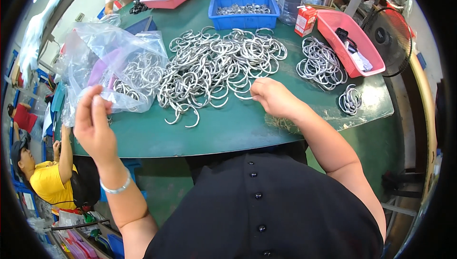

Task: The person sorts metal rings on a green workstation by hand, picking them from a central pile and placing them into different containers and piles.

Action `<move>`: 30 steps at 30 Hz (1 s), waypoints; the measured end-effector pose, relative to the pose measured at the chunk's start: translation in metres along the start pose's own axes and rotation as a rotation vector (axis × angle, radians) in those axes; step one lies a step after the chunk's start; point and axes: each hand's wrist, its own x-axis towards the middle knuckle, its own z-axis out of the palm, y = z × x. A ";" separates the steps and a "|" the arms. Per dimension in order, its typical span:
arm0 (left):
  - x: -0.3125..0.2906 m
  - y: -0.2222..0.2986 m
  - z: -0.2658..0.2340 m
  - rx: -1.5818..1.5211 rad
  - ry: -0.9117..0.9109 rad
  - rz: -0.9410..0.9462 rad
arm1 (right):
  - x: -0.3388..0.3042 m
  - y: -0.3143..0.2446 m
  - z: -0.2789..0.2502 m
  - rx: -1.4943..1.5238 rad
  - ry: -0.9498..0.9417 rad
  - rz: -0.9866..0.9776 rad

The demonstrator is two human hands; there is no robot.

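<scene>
My left hand [96, 128] is raised at the near edge of a clear plastic bag [88, 44]. Its thumb and fingers are pressed together, seemingly on the bag's film. Inside the bag show several silvery open rings and something purple. A wide heap of the same C-shaped metal rings [214, 66] covers the middle of the table, right of the bag. At the heap's near right edge my right hand [273, 98] has its fingers curled in, with the end of a ring [243, 98] at the fingertips. The rest of its grip is hidden.
A smaller ring pile [321, 63] and a little bunch of rings [350, 100] lie on the right. Behind stand a blue bin [245, 20], a red-white carton [305, 20], a pink basket [328, 25] and a fan [388, 40]. Co-workers are at left and far left.
</scene>
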 end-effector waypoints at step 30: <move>-0.119 0.010 0.118 -1.003 -0.471 -1.096 | -0.014 -0.060 0.036 1.421 0.125 0.134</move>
